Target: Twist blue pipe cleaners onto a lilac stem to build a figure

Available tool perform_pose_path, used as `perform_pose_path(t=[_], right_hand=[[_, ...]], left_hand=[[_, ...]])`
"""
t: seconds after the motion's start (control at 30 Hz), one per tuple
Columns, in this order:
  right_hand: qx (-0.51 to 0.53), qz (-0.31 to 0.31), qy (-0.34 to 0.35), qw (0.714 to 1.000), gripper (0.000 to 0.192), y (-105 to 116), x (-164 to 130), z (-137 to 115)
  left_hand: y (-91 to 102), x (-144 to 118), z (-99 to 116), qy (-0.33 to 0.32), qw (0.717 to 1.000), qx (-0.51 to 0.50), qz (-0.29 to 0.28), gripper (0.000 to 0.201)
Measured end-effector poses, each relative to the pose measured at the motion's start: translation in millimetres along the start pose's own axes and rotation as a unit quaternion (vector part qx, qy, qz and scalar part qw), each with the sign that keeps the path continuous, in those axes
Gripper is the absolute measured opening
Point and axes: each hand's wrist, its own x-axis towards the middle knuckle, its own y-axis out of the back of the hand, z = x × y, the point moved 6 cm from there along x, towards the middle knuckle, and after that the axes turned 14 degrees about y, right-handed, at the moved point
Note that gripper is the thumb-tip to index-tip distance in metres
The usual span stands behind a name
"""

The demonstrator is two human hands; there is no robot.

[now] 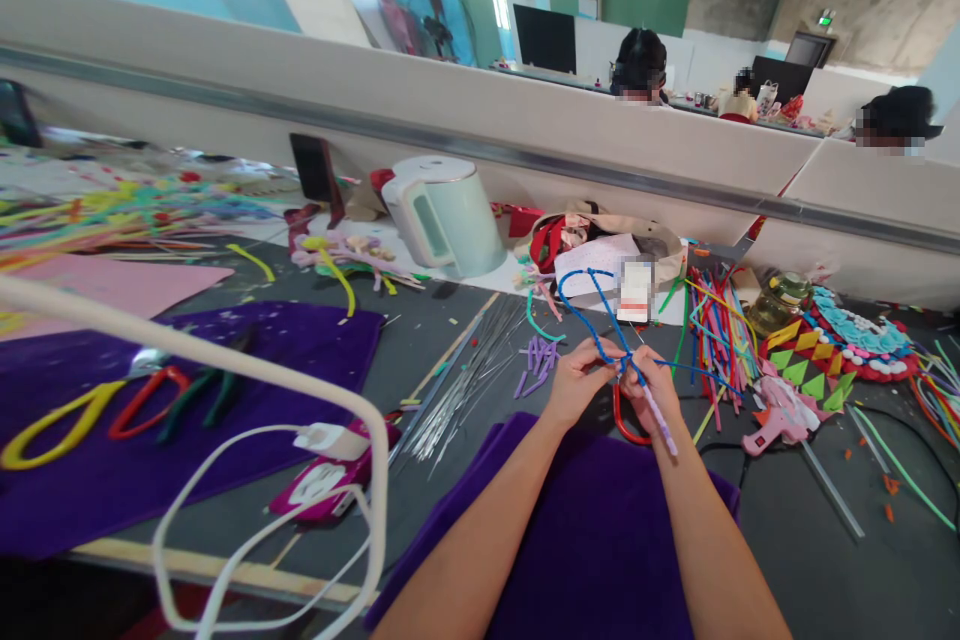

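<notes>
Plainly, blue stems, between both grips

Hands at a dark grey surface. The left hand's grip and the right hand's grip pinch a looped, blue, fuzzy craft stem; a pale lilac, fuzzy stem slants down from the right. Deep purple cloth lies below. Right: pink plastic glue gun. Left: loose, thin silver wires.
</notes>
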Motion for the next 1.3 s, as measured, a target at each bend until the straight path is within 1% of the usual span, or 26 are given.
perform_pose_path(t=[0.1,0.23,0.37,0.47,0.53,0.63,0.77,0.83,0.9,1.0,1.13,1.2,1.3], right_hand=[[0.007,-0.004,0.000,1.000,0.029,-1,0,0],[0.002,0.010,0.012,1.000,0.027,0,0,-1],[-0.040,0.037,0.018,0.998,0.027,3,-1,0],[-0.090,0.053,0.057,0.993,0.027,2,-2,-3],[-0.140,0.055,0.095,0.984,0.027,1,-3,-7],[-0.222,0.037,0.138,0.965,0.024,-3,-6,-11],[-0.328,0.004,0.185,0.927,0.019,-9,-11,-14],[-0.347,-0.001,0.193,0.918,0.018,-10,-12,-14],[-0.343,0.001,0.192,0.919,0.017,-9,-12,-13],[-0.313,0.006,0.176,0.933,0.020,-8,-11,-11],[-0.260,0.003,0.139,0.956,0.023,-8,-9,-8],[-0.249,0.004,0.130,0.960,0.025,-8,-7,-7],[-0.241,0.022,0.120,0.963,0.026,-4,-6,-7]], left_hand=[[0.0,0,-4,-0.006,1.000,-0.009,0.021,0.009],[-1.4,-1,-13,0.009,0.997,-0.060,0.055,0.010],[-5.9,-1,-27,0.064,0.986,-0.138,0.068,0.014],[-9.5,-2,-38,0.126,0.966,-0.214,0.069,0.018],[-11.8,-1,-45,0.167,0.949,-0.259,0.062,0.019],[-13.1,0,-52,0.217,0.927,-0.303,0.045,0.020],[-10.3,2,-60,0.265,0.895,-0.355,0.044,0.018],[-10.3,3,-63,0.282,0.882,-0.375,0.039,0.018],[-12.3,3,-64,0.299,0.872,-0.386,0.021,0.018],[-14.3,2,-63,0.311,0.864,-0.395,-0.001,0.017],[-11.0,4,-55,0.273,0.877,-0.396,-0.015,0.020],[-8.8,5,-52,0.257,0.883,-0.393,-0.010,0.021],[-8.0,5,-50,0.255,0.888,-0.382,-0.004,0.021]])
